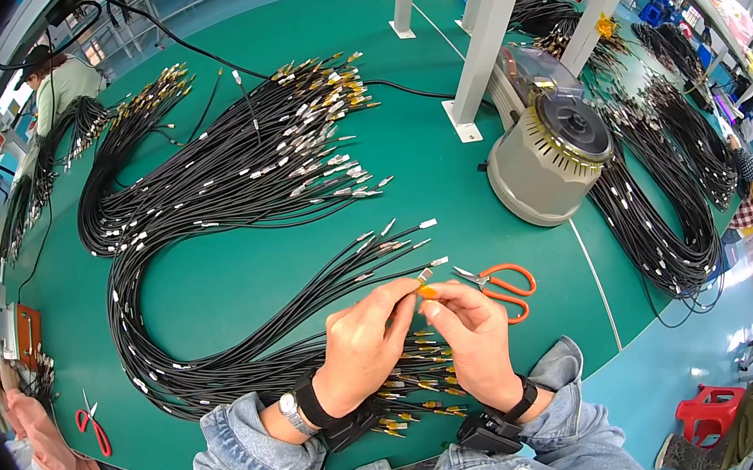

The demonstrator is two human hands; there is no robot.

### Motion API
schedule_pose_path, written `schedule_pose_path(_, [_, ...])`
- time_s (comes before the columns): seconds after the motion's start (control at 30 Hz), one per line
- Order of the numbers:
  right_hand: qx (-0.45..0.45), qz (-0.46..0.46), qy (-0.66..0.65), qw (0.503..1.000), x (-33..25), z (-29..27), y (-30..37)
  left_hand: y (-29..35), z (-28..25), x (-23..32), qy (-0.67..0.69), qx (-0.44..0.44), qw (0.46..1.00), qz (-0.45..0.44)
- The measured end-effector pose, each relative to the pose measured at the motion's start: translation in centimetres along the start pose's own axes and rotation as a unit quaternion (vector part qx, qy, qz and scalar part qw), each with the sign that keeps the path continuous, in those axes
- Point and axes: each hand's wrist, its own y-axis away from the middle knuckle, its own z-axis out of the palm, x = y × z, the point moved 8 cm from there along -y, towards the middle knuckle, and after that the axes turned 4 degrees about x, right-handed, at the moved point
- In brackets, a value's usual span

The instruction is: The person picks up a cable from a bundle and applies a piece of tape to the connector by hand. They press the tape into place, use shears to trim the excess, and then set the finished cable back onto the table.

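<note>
Above the bench's near edge, my left hand [365, 346] and my right hand [471, 335] meet fingertip to fingertip. Between them is a cable end with a small yellow piece [427, 292], and a white tag [425, 275] pokes up beside it. Both hands are closed in a pinch on this end; the rest of that cable is hidden. Under and between my wrists lie many black cables [420, 381] with yellow tips. More cable ends [369, 253] with white tags fan out just beyond my left hand. Orange-handled cutters [509, 286] lie just right of my right hand.
A large bundle of black cables [226, 179] curves across the green bench [447, 192]. A grey round machine [543, 165] stands by a white post [477, 60] at right, with more cables [670, 225] beyond. Red scissors [91, 425] lie at left. Other people work around the bench.
</note>
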Motion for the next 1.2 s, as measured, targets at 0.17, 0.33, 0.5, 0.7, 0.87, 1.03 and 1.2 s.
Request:
schedule_pose_path(0.17, [0.001,-0.002,0.011,1.000,0.0,-0.2,0.0,0.1,0.1,-0.5,-0.001,-0.006,1.000,-0.018])
schedule_pose_path(0.33, [0.003,0.005,0.007,1.000,-0.2,-0.2,0.1,0.1,0.1,-0.6,-0.015,-0.013,1.000,-0.019])
schedule_pose_path(0.5, [0.001,0.024,0.008,1.000,0.0,-0.2,0.1,-0.3,-0.3,-0.1,-0.020,-0.007,1.000,-0.005])
schedule_pose_path(0.7, [-0.016,0.092,0.030,0.995,1.1,-0.4,0.3,-0.7,-0.7,-0.1,-0.018,0.015,1.000,0.002])
schedule_pose_path(0.87, [0.020,0.041,-0.031,0.998,-0.1,-0.5,0.0,-0.6,-0.6,0.1,-0.004,0.014,1.000,0.008])
schedule_pose_path(1.03, [0.012,0.043,0.015,0.999,0.0,-0.2,0.0,-0.4,-0.2,0.2,-0.002,-0.001,1.000,0.008])
schedule_pose_path(1.2, [0.012,0.034,0.021,0.999,0.2,-0.5,-0.2,-0.4,-0.2,0.2,0.017,0.005,1.000,-0.005])
